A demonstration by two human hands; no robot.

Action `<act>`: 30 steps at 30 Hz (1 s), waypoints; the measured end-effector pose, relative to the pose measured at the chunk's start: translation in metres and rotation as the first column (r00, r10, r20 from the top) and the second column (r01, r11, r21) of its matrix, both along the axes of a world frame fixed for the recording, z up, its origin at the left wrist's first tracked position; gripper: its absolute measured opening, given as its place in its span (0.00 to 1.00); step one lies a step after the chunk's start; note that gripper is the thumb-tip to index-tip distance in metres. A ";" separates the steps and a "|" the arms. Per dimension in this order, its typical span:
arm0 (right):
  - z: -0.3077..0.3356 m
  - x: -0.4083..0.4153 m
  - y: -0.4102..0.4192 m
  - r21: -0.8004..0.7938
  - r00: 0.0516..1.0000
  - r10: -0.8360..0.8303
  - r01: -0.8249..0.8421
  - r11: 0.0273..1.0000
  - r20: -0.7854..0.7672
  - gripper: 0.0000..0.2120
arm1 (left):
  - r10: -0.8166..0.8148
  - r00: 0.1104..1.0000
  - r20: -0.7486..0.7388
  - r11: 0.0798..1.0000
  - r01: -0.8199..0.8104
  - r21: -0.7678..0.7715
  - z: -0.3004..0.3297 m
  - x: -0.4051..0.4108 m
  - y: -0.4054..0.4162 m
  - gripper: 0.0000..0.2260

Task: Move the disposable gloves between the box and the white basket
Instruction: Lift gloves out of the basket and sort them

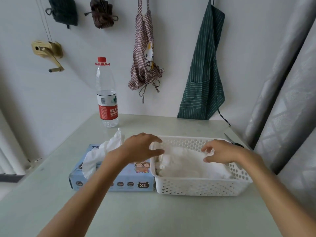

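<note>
A light blue glove box marked XL lies on the table, with a translucent white glove sticking up from its top slot. Touching its right side stands a white perforated basket holding a loose heap of translucent gloves. My left hand hovers over the basket's left end, fingers spread and slightly bent, touching the glove heap. My right hand is over the basket's right part, thumb and fingers pinching the top of the heap.
A water bottle with a red cap stands behind the box near the wall. Dark scissors lie behind the basket's right corner. Aprons hang on the wall above. Grey curtains close the right side.
</note>
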State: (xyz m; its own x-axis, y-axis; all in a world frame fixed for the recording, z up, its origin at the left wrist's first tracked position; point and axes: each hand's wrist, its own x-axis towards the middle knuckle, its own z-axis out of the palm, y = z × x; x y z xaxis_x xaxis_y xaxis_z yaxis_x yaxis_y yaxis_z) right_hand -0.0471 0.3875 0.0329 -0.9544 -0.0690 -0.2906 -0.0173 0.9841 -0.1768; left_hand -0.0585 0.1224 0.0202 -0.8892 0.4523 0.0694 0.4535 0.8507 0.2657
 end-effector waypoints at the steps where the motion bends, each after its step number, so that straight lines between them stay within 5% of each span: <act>1: 0.003 -0.001 -0.017 -0.031 0.997 0.016 -0.018 0.999 -0.077 0.19 | 0.078 0.996 -0.040 0.996 -0.076 0.056 0.000 0.004 -0.025 0.21; 6: 0.006 -0.005 -0.124 -0.285 0.946 0.127 -0.215 0.934 -0.297 0.11 | 0.447 0.894 0.032 0.872 -0.444 0.205 -0.020 0.022 -0.123 0.30; 12: -0.013 -0.022 -0.224 -0.418 0.956 0.029 -0.155 0.895 -0.292 0.35 | 0.296 0.896 0.331 0.911 -0.369 0.186 -0.027 0.019 -0.153 0.46; 15: -0.027 -0.031 -0.256 -0.340 0.959 0.040 -0.138 0.930 -0.280 0.36 | 0.251 0.897 0.363 0.934 -0.323 0.152 -0.025 0.016 -0.165 0.59; 18: -0.031 -0.041 -0.266 -0.369 0.941 0.086 -0.211 0.905 -0.326 0.20 | 0.249 0.883 0.397 0.910 -0.354 0.216 -0.028 0.014 -0.172 0.54; 21: -0.016 -0.043 -0.250 -0.755 0.940 -0.154 -0.141 0.640 -0.306 0.09 | 0.271 0.878 0.395 0.894 -0.382 0.236 -0.033 0.012 -0.176 0.44; 26: 0.006 -0.030 -0.210 -0.859 0.963 -0.090 -0.183 0.479 -0.256 0.05 | 0.201 0.925 0.322 0.943 -0.271 0.190 -0.036 0.006 -0.175 0.26; 28: 0.017 -0.029 -0.194 -0.907 0.957 -0.151 -0.174 0.384 -0.247 0.07 | 0.192 0.929 0.315 0.945 -0.262 0.195 -0.037 0.005 -0.175 0.26; 30: 0.022 -0.025 -0.185 -0.906 0.985 -0.026 -0.145 0.398 -0.169 0.08 | 0.190 0.931 0.313 0.946 -0.258 0.194 -0.037 0.005 -0.174 0.28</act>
State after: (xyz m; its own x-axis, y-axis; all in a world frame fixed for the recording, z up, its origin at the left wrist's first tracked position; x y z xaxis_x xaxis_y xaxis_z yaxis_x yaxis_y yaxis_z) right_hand -0.0726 0.2024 0.0544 -0.9567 -0.2691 0.1110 -0.1758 0.2304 -0.9571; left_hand -0.0532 -0.0519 -0.0171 -0.9623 0.2409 -0.1262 0.1332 0.8220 0.5537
